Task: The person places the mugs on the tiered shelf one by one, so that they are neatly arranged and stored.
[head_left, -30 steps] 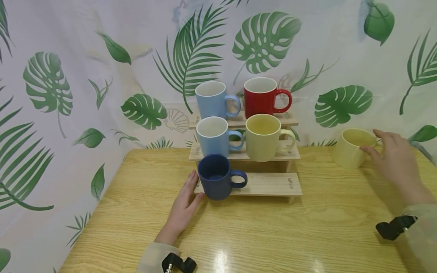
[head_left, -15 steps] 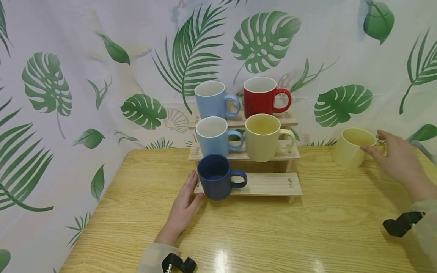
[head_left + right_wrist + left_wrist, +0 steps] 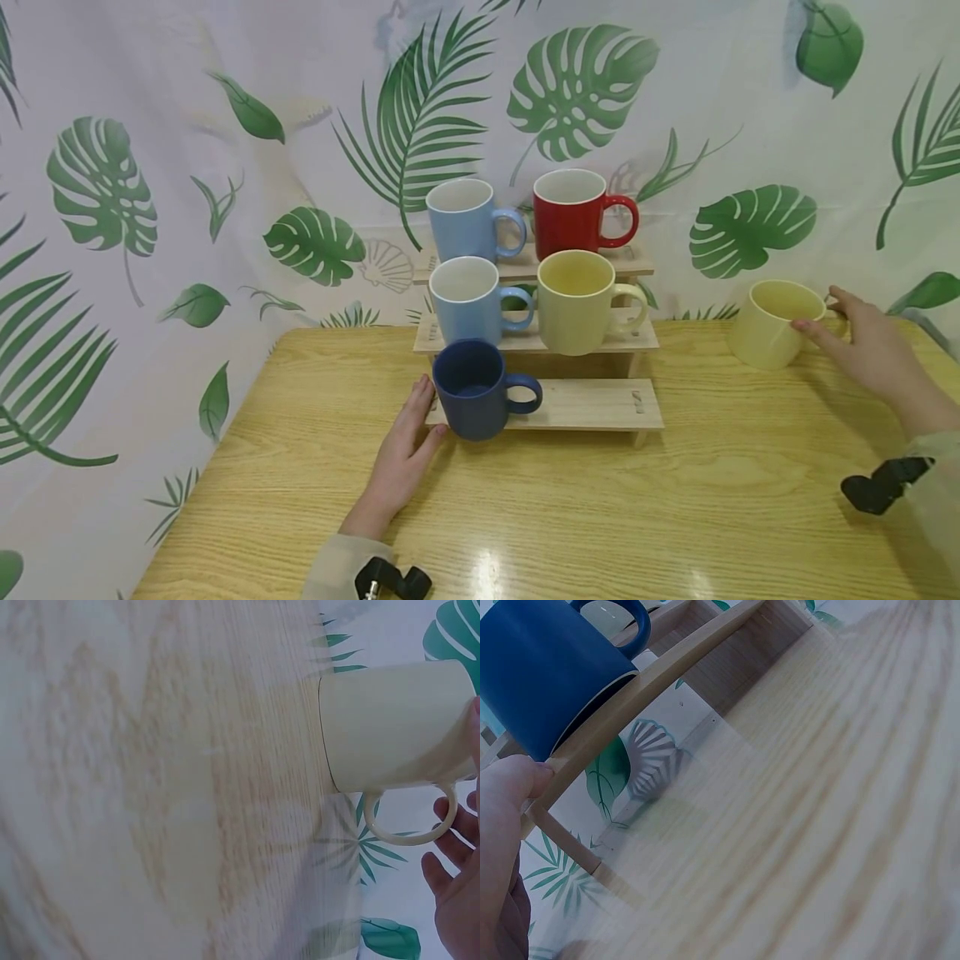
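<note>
My left hand [image 3: 401, 458] rests at the left end of the lowest step of a wooden tiered rack [image 3: 581, 404], its thumb [image 3: 532, 776] touching the step's front edge. Right beside it, a dark blue mug [image 3: 474, 396] stands upright on that step, handle to the right. Far to the right, my right hand [image 3: 870, 342] holds a pale yellow mug [image 3: 765, 333] that stands on the table. The thumb lies against its side near the rim. In the right wrist view a fingertip reaches the mug's handle [image 3: 412, 838]; the other fingers are loosely bent.
On the middle step are a light blue mug [image 3: 468, 304] and another yellow mug [image 3: 573, 312]. The top step bears a second light blue mug [image 3: 461, 221] and a red mug [image 3: 567, 218]. A leaf-patterned cloth [image 3: 225, 158] hangs behind the wooden table [image 3: 300, 400].
My right hand has drawn slightly to the right, and more of the yellow mug's handle shows beside it. The mug stays in place. My left hand has not moved.
</note>
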`<state>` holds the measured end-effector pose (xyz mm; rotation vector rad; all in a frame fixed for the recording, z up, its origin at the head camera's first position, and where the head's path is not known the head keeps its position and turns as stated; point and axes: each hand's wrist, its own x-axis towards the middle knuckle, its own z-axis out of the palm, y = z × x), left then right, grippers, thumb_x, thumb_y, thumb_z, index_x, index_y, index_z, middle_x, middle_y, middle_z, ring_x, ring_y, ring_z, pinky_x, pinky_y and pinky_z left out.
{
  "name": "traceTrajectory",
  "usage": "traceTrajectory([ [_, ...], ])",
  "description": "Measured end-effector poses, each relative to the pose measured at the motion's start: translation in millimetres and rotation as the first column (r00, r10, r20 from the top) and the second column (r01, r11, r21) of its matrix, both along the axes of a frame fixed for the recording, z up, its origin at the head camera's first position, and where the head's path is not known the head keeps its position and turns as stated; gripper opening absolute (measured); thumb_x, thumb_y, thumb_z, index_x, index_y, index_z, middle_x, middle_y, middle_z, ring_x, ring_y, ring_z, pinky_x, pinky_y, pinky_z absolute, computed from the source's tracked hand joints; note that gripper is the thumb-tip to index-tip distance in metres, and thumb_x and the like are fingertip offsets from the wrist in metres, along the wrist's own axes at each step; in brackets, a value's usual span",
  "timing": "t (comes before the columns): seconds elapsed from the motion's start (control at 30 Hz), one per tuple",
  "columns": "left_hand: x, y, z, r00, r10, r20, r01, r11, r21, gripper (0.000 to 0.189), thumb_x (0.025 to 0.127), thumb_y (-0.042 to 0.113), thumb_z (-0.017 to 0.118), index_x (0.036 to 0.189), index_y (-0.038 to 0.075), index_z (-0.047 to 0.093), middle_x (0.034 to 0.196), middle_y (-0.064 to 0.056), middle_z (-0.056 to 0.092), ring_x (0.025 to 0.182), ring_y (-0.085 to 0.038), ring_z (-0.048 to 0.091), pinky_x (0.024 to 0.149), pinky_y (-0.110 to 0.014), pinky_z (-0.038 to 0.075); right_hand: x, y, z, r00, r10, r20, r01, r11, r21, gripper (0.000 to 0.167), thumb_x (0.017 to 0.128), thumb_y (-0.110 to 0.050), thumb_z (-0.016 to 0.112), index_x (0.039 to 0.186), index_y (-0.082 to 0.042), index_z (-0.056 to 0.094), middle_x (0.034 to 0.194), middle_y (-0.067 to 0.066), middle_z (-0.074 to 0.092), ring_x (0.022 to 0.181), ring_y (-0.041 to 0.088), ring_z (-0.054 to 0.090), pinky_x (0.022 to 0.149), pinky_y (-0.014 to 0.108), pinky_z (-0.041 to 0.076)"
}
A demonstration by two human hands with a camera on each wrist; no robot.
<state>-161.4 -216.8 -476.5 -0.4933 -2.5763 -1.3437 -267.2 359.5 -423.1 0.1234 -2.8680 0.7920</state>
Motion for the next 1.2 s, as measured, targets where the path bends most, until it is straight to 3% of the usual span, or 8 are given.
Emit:
traceTrajectory([
  [0.37, 0.2, 0.1, -0.9, 1.0, -0.001, -0.003, 0.001, 1.0, -0.001, 0.06, 0.1, 0.029, 0.051, 0.153, 0.017, 0.025, 0.157, -0.008, 0.02, 0.144, -0.021, 0.014, 0.111, -0.054, 0.018, -2.8, -6, -10.2, 1.0, -0.013, -0.018, 0.011, 0.994, -0.105, 0.088, 0.098, -0.04, 0.051, 0.148, 0.01, 0.0, 0.136, 0.046, 0.026, 0.107, 0.063, 0.043, 0.079, 0.067, 0.041],
  [0.7, -0.7, -0.4, -1.1, 1.0, 0.005, -0.007, -0.005, 1.0, -0.01, 0.061, 0.1, 0.029, 0.052, 0.153, 0.019, 0.024, 0.157, -0.006, 0.021, 0.144, -0.02, 0.014, 0.111, -0.054, 0.018, 8.4, -25, -12.9, 0.997, -0.07, -0.026, 0.058, 0.95, -0.307, 0.083, 0.097, -0.038, 0.052, 0.152, 0.0, 0.003, 0.152, 0.033, 0.012, 0.127, 0.058, 0.027, 0.104, 0.053, 0.03],
  [0.73, -0.6, -0.2, -1.1, 1.0, 0.004, -0.006, -0.004, 1.0, -0.009, 0.061, 0.1, 0.029, 0.051, 0.153, 0.019, 0.024, 0.157, -0.007, 0.02, 0.144, -0.02, 0.014, 0.111, -0.054, 0.018, 9.4, -27, -13.1, 0.996, -0.083, -0.031, 0.068, 0.944, -0.322, 0.082, 0.097, -0.038, 0.052, 0.152, 0.0, 0.004, 0.152, 0.032, 0.012, 0.128, 0.058, 0.026, 0.103, 0.059, 0.027],
  [0.83, -0.4, 0.0, -1.1, 1.0, 0.002, -0.002, -0.002, 1.0, -0.009, 0.061, 0.1, 0.03, 0.051, 0.153, 0.02, 0.023, 0.157, -0.007, 0.02, 0.144, -0.019, 0.013, 0.111, -0.053, 0.018, 11.7, -31, -14.1, 0.992, -0.124, -0.034, 0.105, 0.935, -0.338, 0.082, 0.097, -0.04, 0.053, 0.153, -0.003, 0.006, 0.152, 0.031, 0.013, 0.128, 0.056, 0.027, 0.106, 0.045, 0.032],
  [0.93, -0.4, 0.1, -0.7, 1.0, 0.004, -0.002, -0.004, 1.0, -0.008, 0.061, 0.1, 0.03, 0.051, 0.153, 0.021, 0.023, 0.157, -0.007, 0.02, 0.144, -0.019, 0.014, 0.111, -0.054, 0.018, 11.8, -33, -14.6, 0.988, -0.153, -0.024, 0.135, 0.924, -0.357, 0.083, 0.095, -0.042, 0.054, 0.153, -0.004, 0.008, 0.153, 0.03, 0.013, 0.125, 0.057, 0.031, 0.088, 0.015, 0.043],
  [1.0, -0.4, 0.1, -0.5, 1.0, 0.004, -0.003, -0.004, 1.0, -0.009, 0.061, 0.1, 0.03, 0.051, 0.153, 0.021, 0.023, 0.157, -0.007, 0.02, 0.144, -0.019, 0.014, 0.111, -0.054, 0.019, 11.5, -33, -15.3, 0.986, -0.165, -0.007, 0.151, 0.918, -0.368, 0.084, 0.095, -0.044, 0.054, 0.154, -0.005, 0.007, 0.153, 0.029, 0.012, 0.123, 0.058, 0.033, 0.068, 0.004, 0.04],
  [1.07, -0.4, 0.2, -0.5, 1.0, 0.005, -0.006, -0.005, 1.0, -0.009, 0.061, 0.1, 0.03, 0.051, 0.153, 0.021, 0.023, 0.157, -0.008, 0.02, 0.144, -0.019, 0.014, 0.11, -0.054, 0.019, 11.7, -34, -16.4, 0.984, -0.178, 0.011, 0.169, 0.909, -0.382, 0.085, 0.094, -0.046, 0.054, 0.154, -0.008, 0.007, 0.154, 0.028, 0.011, 0.122, 0.059, 0.034, 0.057, 0.002, 0.033],
  [1.2, -0.3, 0.3, -0.7, 1.0, 0.002, -0.006, -0.002, 1.0, -0.007, 0.06, 0.1, 0.03, 0.051, 0.153, 0.022, 0.023, 0.157, -0.008, 0.021, 0.144, -0.019, 0.014, 0.11, -0.055, 0.019, 14.0, -36, -18.7, 0.976, -0.215, 0.041, 0.213, 0.893, -0.397, 0.086, 0.093, -0.05, 0.054, 0.155, -0.016, 0.006, 0.156, 0.022, 0.011, 0.124, 0.056, 0.035, 0.067, 0.01, 0.044],
])
